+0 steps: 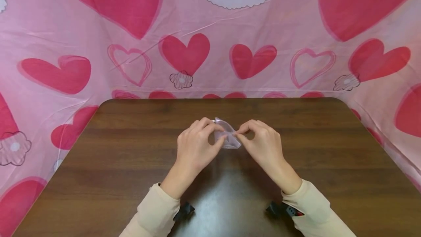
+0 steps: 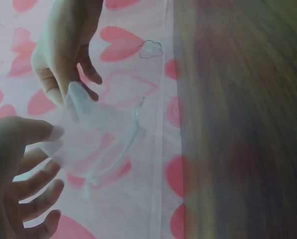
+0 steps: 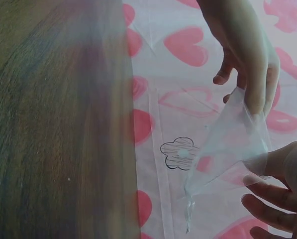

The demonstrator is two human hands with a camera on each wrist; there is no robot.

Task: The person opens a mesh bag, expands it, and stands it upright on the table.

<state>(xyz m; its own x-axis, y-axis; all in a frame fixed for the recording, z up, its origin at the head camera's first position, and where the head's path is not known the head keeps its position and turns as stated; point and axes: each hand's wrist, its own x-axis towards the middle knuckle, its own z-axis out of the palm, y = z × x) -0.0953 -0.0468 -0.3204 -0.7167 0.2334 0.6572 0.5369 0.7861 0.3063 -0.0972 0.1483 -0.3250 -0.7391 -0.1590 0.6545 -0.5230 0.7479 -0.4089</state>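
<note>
A small sheer, whitish drawstring pouch [image 1: 232,142] is stretched between both hands above the table. My left hand [image 1: 196,143] pinches its left side between thumb and forefinger. On the opposite side, my right hand [image 1: 265,146] pinches the fabric with thumb and forefinger. In the left wrist view, the pouch [image 2: 106,142] spreads open and see-through, with a thin cord [image 2: 123,157] along one edge. The right wrist view shows the pouch [image 3: 228,149] narrowing to a twisted cord end [image 3: 189,214] that hangs free.
The dark brown wooden table [image 1: 115,178] lies beneath both hands. A pink cloth [image 1: 217,21] printed with red hearts hangs behind the table and at its sides. Small black devices, such as the one at the left cuff [image 1: 185,211], sit under the wrists.
</note>
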